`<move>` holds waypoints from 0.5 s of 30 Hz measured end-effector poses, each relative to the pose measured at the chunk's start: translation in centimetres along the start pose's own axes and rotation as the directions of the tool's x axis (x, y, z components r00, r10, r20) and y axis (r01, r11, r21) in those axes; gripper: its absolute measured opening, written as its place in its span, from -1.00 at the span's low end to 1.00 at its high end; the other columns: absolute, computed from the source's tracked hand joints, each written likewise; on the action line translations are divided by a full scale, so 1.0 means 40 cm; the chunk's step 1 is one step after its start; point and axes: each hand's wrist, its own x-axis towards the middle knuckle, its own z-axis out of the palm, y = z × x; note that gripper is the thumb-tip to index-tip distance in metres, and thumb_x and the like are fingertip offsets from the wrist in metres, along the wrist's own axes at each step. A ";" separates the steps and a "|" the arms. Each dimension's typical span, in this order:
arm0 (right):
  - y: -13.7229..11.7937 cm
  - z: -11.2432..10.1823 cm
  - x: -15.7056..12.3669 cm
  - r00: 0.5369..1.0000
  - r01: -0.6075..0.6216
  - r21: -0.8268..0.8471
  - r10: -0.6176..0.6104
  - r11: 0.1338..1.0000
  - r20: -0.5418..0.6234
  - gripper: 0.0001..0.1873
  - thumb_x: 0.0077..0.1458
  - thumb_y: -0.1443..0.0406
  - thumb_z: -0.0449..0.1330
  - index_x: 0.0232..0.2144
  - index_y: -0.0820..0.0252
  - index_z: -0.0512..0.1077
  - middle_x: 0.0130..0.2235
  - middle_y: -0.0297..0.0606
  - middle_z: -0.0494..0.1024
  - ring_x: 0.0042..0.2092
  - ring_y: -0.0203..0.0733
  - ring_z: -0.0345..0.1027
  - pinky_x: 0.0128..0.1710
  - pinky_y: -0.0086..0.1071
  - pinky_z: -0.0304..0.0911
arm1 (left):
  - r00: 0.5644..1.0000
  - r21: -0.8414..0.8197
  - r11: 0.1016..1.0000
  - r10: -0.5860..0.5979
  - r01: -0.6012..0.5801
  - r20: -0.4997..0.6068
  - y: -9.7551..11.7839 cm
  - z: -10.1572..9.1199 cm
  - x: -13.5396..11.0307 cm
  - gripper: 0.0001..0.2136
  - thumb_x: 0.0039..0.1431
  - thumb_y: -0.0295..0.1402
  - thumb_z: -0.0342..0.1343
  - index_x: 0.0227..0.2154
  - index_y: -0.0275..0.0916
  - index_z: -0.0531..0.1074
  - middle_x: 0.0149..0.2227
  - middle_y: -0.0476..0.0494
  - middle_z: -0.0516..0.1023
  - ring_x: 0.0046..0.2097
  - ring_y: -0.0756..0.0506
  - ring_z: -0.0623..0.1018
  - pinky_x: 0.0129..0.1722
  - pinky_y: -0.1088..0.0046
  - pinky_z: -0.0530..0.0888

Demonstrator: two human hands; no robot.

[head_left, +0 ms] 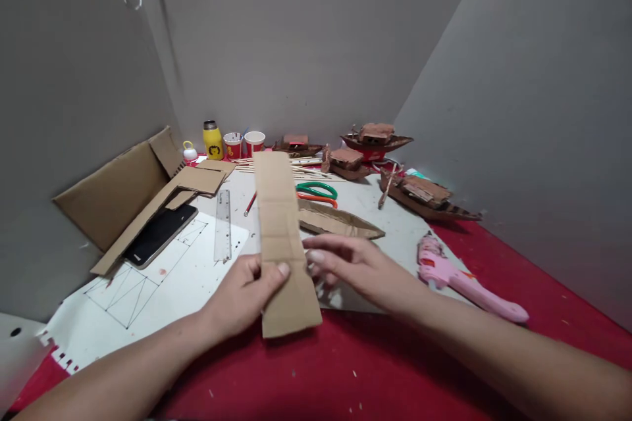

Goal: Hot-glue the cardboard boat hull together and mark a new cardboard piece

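Observation:
A long brown cardboard strip (pixel 282 210) with several crosswise creases stands tilted in front of me, its near end over the red table edge. My left hand (pixel 247 289) grips its left side, thumb pressed flat on the front face and fingers hidden behind. At the right edge, by a crease, my right hand (pixel 355 266) has its thumb and forefinger close together against the cardboard; its lower fingers are blurred. Just behind the strip lies a small boat-shaped cardboard hull (pixel 340 220). Scissors with green (pixel 318 190) and orange handles are partly covered by the strip.
Finished brown model boats (pixel 427 191) stand at the back and right. A pink glue gun (pixel 459 279) lies at right. Left are a ruler (pixel 222 227), a phone (pixel 160 235), cardboard pieces (pixel 118 191) and a drawn paper sheet (pixel 99 335). Behind are thin sticks (pixel 320 174), cups (pixel 255 143) and a yellow bottle (pixel 212 141).

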 end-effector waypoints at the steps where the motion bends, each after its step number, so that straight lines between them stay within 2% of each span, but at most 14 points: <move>1: -0.002 0.021 0.005 0.996 -0.059 0.134 0.050 0.989 0.068 -0.48 0.04 -0.07 0.20 -0.18 0.26 0.47 -0.36 -0.23 0.56 -0.46 -0.28 0.37 -0.46 -0.39 0.32 | 0.997 0.040 0.999 -0.007 0.004 0.081 -0.004 0.005 -0.005 -0.64 0.14 -0.05 0.14 -0.29 -0.29 0.57 -0.35 -0.14 0.62 -0.33 -0.07 0.57 -0.34 0.50 0.46; 3: 0.003 0.049 0.016 0.988 -0.132 0.289 0.102 0.948 0.119 -0.47 -0.08 -0.09 0.28 -0.34 0.28 0.45 -0.48 -0.33 0.48 -0.55 -0.38 0.26 -0.55 -0.47 0.21 | 0.986 0.139 0.990 -0.030 0.007 0.163 -0.005 -0.004 -0.007 -0.59 0.17 0.01 0.06 -0.34 -0.29 0.54 -0.37 -0.14 0.60 -0.34 -0.07 0.56 -0.36 0.48 0.44; 4: 0.009 0.056 0.020 0.984 -0.162 0.321 0.127 0.933 0.127 -0.47 -0.12 -0.10 0.31 -0.40 0.28 0.42 -0.51 -0.37 0.45 -0.56 -0.40 0.23 -0.57 -0.48 0.17 | 0.991 0.209 0.978 -0.032 0.005 0.128 0.001 -0.019 -0.003 -0.54 0.19 0.06 -0.01 -0.39 -0.29 0.52 -0.42 -0.14 0.58 -0.38 -0.08 0.55 -0.39 0.47 0.44; 5: 0.016 0.059 0.022 0.978 -0.198 0.337 0.161 0.921 0.134 -0.47 -0.16 -0.09 0.33 -0.44 0.27 0.40 -0.54 -0.39 0.42 -0.57 -0.41 0.22 -0.58 -0.50 0.14 | 0.999 0.308 0.951 -0.018 0.006 0.034 0.010 -0.041 0.004 -0.48 0.20 0.10 -0.09 -0.46 -0.28 0.48 -0.49 -0.14 0.54 -0.44 -0.08 0.53 -0.44 0.45 0.42; 6: 0.024 0.060 0.022 0.969 -0.240 0.338 0.201 0.910 0.146 -0.47 -0.19 -0.09 0.34 -0.46 0.26 0.37 -0.56 -0.40 0.41 -0.58 -0.41 0.21 -0.59 -0.51 0.12 | 0.992 0.420 0.907 0.039 0.016 -0.122 0.022 -0.068 0.015 -0.44 0.21 0.14 -0.18 -0.51 -0.26 0.43 -0.56 -0.12 0.48 -0.51 -0.08 0.48 -0.51 0.44 0.38; 7: 0.032 0.059 0.020 0.958 -0.279 0.330 0.240 0.902 0.156 -0.48 -0.20 -0.07 0.35 -0.48 0.25 0.35 -0.58 -0.42 0.39 -0.59 -0.41 0.20 -0.61 -0.51 0.10 | 0.945 0.558 0.829 0.159 0.030 -0.287 0.037 -0.097 0.028 -0.45 0.23 0.12 -0.23 -0.48 -0.24 0.42 -0.56 -0.12 0.48 -0.51 -0.10 0.48 -0.49 0.42 0.38; 8: 0.040 0.058 0.018 0.950 -0.308 0.312 0.271 0.898 0.157 -0.50 -0.20 -0.05 0.35 -0.49 0.23 0.33 -0.59 -0.44 0.37 -0.60 -0.41 0.19 -0.62 -0.52 0.07 | 0.887 0.725 0.685 0.285 0.077 -0.364 0.053 -0.128 0.043 -0.50 0.24 0.08 -0.20 -0.42 -0.23 0.43 -0.48 -0.16 0.53 -0.42 -0.14 0.52 -0.42 0.38 0.39; 9: 0.047 0.057 0.015 0.944 -0.325 0.289 0.293 0.900 0.150 -0.53 -0.19 -0.03 0.35 -0.50 0.22 0.32 -0.61 -0.46 0.35 -0.61 -0.42 0.17 -0.63 -0.52 0.05 | 0.828 0.849 0.488 0.376 0.205 -0.416 0.068 -0.156 0.059 -0.55 0.21 0.06 -0.13 -0.33 -0.22 0.45 -0.36 -0.21 0.57 -0.30 -0.21 0.56 -0.33 0.33 0.40; 10: 0.053 0.057 0.011 0.943 -0.329 0.261 0.302 0.908 0.137 -0.56 -0.17 0.00 0.34 -0.50 0.21 0.31 -0.61 -0.47 0.34 -0.62 -0.42 0.16 -0.64 -0.52 0.03 | 0.796 0.881 0.314 0.393 0.354 -0.460 0.081 -0.181 0.075 -0.56 0.16 0.07 -0.07 -0.25 -0.21 0.45 -0.27 -0.27 0.59 -0.19 -0.30 0.56 -0.27 0.25 0.40; 12: 0.060 0.059 0.005 0.950 -0.308 0.214 0.289 0.927 0.115 -0.64 -0.14 0.07 0.32 -0.49 0.21 0.31 -0.62 -0.49 0.31 -0.61 -0.41 0.14 -0.64 -0.51 0.02 | 0.792 0.866 0.249 0.352 0.434 -0.499 0.097 -0.215 0.105 -0.54 0.06 0.05 0.05 -0.24 -0.29 0.47 -0.22 -0.46 0.58 -0.12 -0.47 0.54 -0.23 0.11 0.38; 15: 0.061 0.062 0.001 0.966 -0.254 0.200 0.240 0.946 0.093 -0.73 -0.08 0.17 0.28 -0.43 0.22 0.33 -0.62 -0.51 0.29 -0.58 -0.39 0.15 -0.60 -0.50 0.01 | 0.805 0.843 0.236 0.261 0.483 -0.533 0.097 -0.233 0.142 -0.58 -0.11 0.03 0.20 -0.42 -0.28 0.48 -0.28 -0.53 0.58 -0.14 -0.53 0.54 -0.26 0.09 0.38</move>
